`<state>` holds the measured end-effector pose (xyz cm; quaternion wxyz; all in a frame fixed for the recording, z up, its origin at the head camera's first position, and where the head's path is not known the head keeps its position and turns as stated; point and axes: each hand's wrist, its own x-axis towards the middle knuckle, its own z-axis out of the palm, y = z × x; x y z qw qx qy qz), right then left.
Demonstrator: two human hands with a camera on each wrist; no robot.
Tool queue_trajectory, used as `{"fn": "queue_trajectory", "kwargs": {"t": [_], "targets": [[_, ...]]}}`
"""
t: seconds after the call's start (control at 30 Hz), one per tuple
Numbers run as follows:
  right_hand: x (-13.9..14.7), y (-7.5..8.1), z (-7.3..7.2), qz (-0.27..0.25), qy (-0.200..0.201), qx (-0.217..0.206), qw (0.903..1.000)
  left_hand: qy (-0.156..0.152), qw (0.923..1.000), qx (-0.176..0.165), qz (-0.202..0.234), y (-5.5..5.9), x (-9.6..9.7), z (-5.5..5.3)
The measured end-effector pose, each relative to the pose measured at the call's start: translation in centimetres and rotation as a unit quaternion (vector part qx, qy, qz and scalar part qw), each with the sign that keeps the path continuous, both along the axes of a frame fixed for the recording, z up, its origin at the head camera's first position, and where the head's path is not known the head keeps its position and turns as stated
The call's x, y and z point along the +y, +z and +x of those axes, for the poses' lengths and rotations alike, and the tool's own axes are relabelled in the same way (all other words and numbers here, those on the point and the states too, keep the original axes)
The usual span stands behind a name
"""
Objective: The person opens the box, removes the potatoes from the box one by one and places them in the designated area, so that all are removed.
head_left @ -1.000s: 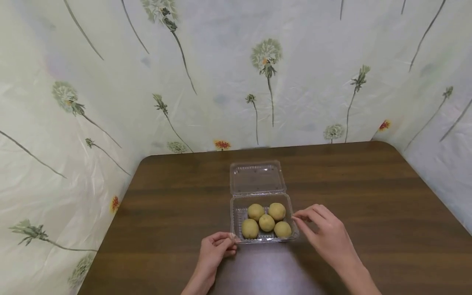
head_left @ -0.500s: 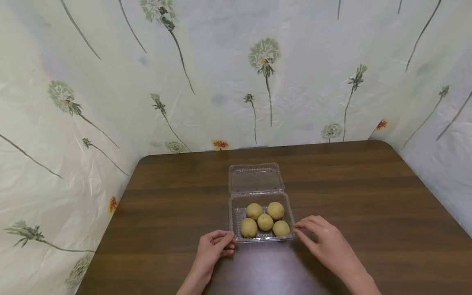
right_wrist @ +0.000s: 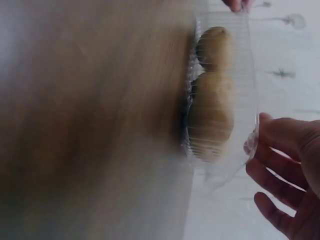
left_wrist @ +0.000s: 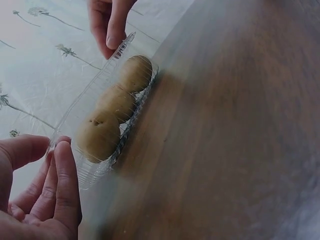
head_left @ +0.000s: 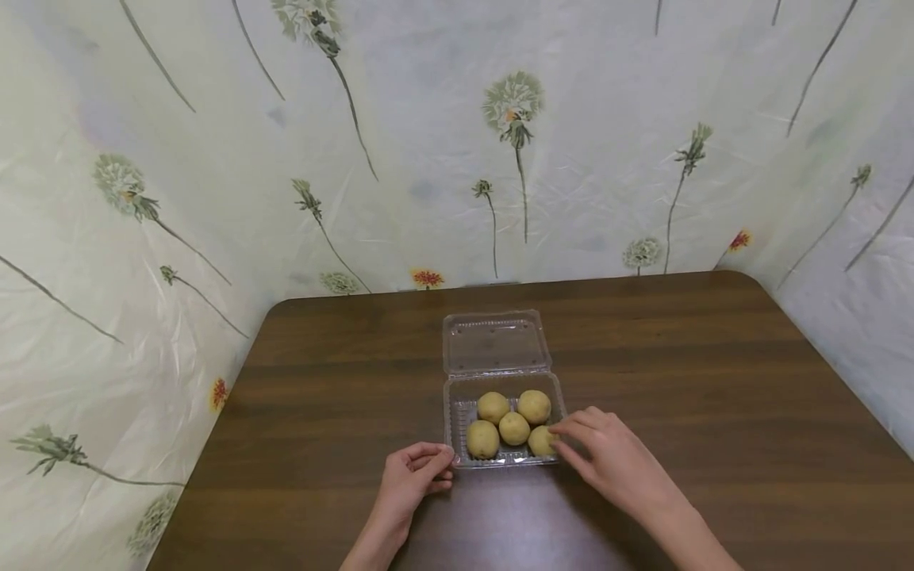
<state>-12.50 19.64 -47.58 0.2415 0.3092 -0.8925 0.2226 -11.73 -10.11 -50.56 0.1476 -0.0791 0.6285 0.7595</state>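
A clear plastic clamshell container (head_left: 453, 412) lies on the table with its lid (head_left: 496, 342) folded back, away from me. Inside sit several round yellow-brown pieces of produce (head_left: 514, 428) that look like small potatoes. At the near left corner my left hand (head_left: 416, 476) pinches the rim between thumb and fingers. My right hand (head_left: 607, 456) is at the right wall; in the right wrist view its thumb and index finger pinch the rim, a fingertip showing through the plastic. From the head view its fingertips partly cover the near right piece.
The container rests on a dark brown wooden table (head_left: 357, 381) with rounded far corners. Pale curtains (head_left: 414, 159) printed with dandelions hang behind the table and along both sides.
My right hand's fingertips have shifted left along the right side, now reaching over the rim in front of the near right piece. The left hand keeps its grip. The lid has wobbled slightly.
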Motion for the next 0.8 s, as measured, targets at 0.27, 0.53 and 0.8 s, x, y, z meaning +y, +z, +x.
{"fn": "queue_trajectory", "kwargs": {"t": [0.27, 0.53, 0.8], "targets": [[-1.0, 0.6, -1.3, 0.057, 0.016, -0.009, 0.9982, -0.001, 1.0000, 0.003, 0.000, 0.1, 0.0, 0.0], [-1.9, 1.6, -1.6, 0.112, 0.009, -0.062, 0.9916, 0.000, 1.0000, 0.002, -0.001, 0.0, 0.0, -0.1], [-2.6, 2.0, -2.1, 0.155, -0.006, -0.114, 0.9813, 0.005, 0.9999, 0.007, -0.010, -0.1, 0.3, 0.0]]}}
